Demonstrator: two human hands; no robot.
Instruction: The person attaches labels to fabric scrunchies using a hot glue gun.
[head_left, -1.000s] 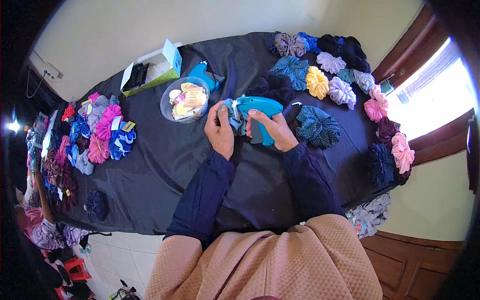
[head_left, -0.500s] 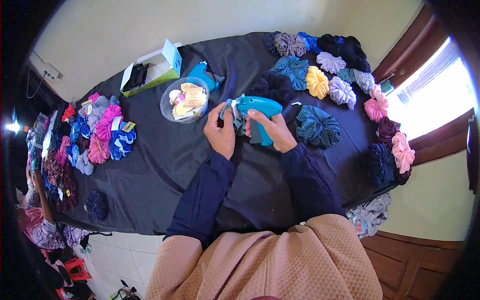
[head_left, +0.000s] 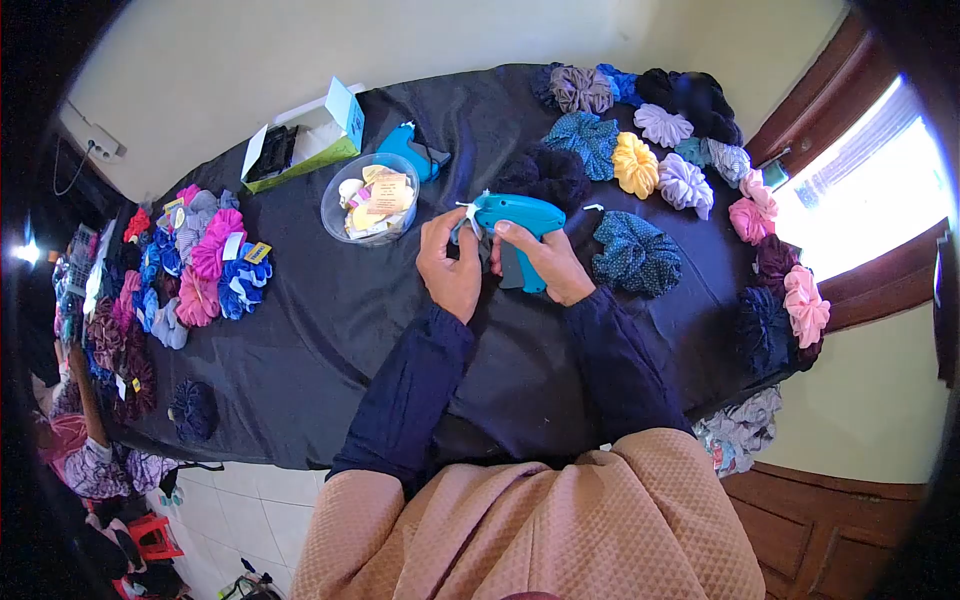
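Observation:
My right hand (head_left: 550,265) is wrapped around the handle of a teal tagging gun (head_left: 520,212), whose tip points left. At that tip my left hand (head_left: 450,270) pinches grey-blue scrunchie fabric (head_left: 459,235), mostly hidden by the fingers. A small white piece (head_left: 464,205) shows at the needle end, above the left fingertips. Just left of that hand stands a clear round tub (head_left: 330,215) with paper tags (head_left: 388,193) in it. To the right of my right hand lies a dark teal dotted scrunchie (head_left: 637,254).
A second tagging gun (head_left: 412,152) lies behind the tub, beside an open green-and-white box (head_left: 310,165). Tagged scrunchies (head_left: 215,245) are heaped at the left; more, such as a yellow one (head_left: 635,165), line the right. Another person's arm (head_left: 88,400) shows at far left.
My left hand has shifted slightly right and down, and its fingers have altered their hold at the gun's tip. Less of the grey-blue fabric shows. The tagging gun stays almost still.

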